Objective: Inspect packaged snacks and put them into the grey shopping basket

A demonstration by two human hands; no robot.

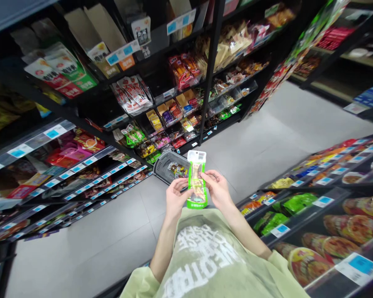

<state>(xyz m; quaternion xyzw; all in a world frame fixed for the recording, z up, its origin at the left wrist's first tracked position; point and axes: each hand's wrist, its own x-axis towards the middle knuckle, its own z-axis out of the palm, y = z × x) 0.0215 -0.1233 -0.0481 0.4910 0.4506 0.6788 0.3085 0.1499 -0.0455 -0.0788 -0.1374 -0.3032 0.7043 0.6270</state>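
I hold a long green snack packet (197, 179) upright in front of my chest, its white top with a barcode pointing away from me. My left hand (176, 196) pinches its left edge, fingers closed on it. My right hand (216, 188) grips its right edge, thumb and fingers on the wrapper. Just beyond the packet a grey shopping basket (165, 164) rests on the floor with a few packets inside.
Black shelves (90, 124) packed with snack packets run along the left and far side. A lower shelf (323, 207) of green and orange packets stands at the right. Grey tiled floor (267, 140) forms the aisle between them.
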